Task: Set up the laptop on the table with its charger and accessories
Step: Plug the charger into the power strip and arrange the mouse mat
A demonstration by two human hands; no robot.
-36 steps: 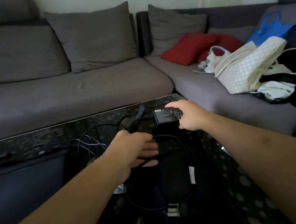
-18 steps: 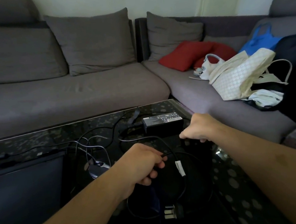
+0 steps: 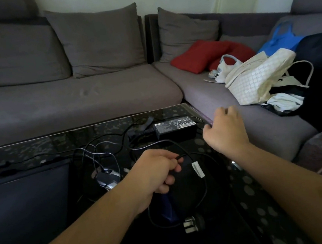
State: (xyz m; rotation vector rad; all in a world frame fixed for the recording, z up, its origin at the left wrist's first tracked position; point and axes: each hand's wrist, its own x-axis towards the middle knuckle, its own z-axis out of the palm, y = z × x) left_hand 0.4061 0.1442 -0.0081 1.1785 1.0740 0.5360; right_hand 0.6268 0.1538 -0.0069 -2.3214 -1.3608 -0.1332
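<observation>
The charger brick (image 3: pixel 175 127) now lies flat on the table (image 3: pixel 264 210) at about one o'clock, near the far right corner; a second ago the right hand (image 3: pixel 225 130) held it in the air. That hand has let go and hangs beside it, fingers loosely curled, holding nothing. The left hand (image 3: pixel 157 172) still pinches the black power cable (image 3: pixel 202 177), whose plug (image 3: pixel 190 224) lies at six o'clock. The laptop (image 3: pixel 26 205) sits at nine o'clock, apparently not yet connected.

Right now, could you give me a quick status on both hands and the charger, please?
Left hand gripping the black cable. Right hand loose, holding nothing, beside the charger brick on the table. Mouse and loose wires near the cable.
</observation>
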